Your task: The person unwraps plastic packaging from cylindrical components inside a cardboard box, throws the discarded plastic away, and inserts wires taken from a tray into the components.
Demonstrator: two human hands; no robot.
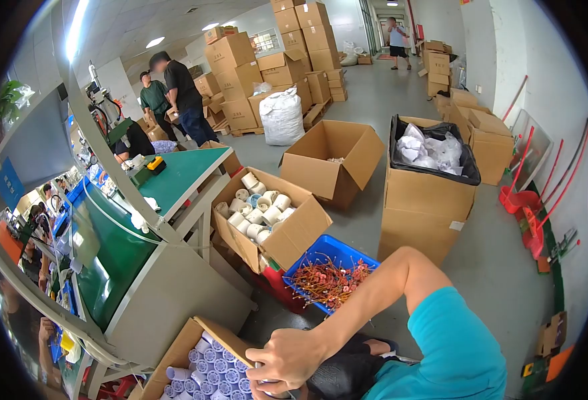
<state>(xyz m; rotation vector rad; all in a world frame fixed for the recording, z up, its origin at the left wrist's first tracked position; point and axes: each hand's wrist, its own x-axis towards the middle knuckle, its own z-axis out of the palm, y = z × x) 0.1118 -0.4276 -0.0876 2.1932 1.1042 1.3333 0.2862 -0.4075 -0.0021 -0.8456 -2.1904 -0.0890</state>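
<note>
My right hand (286, 360) reaches across from the right, below a teal sleeve. Its fingers are curled over the near side edge of an open cardboard box (224, 339) at the bottom of the view. Rows of pale purple cylindrical plastic parts (219, 373) with patterned round ends fill this box. Part of the grip is hidden by the fingers. My left hand is out of view. Just beyond my forearm, a blue plastic bin (334, 248) holds a tangle of reddish-orange wired parts (327, 279).
Another carton (300, 230) holds white cylindrical parts. Behind it stand an open carton (350, 160) and a tall box lined with a black bag (427, 213). A green-topped workbench (187, 170) is at left. Red-handled dustpans (524, 207) lean right. Several people stand farther back.
</note>
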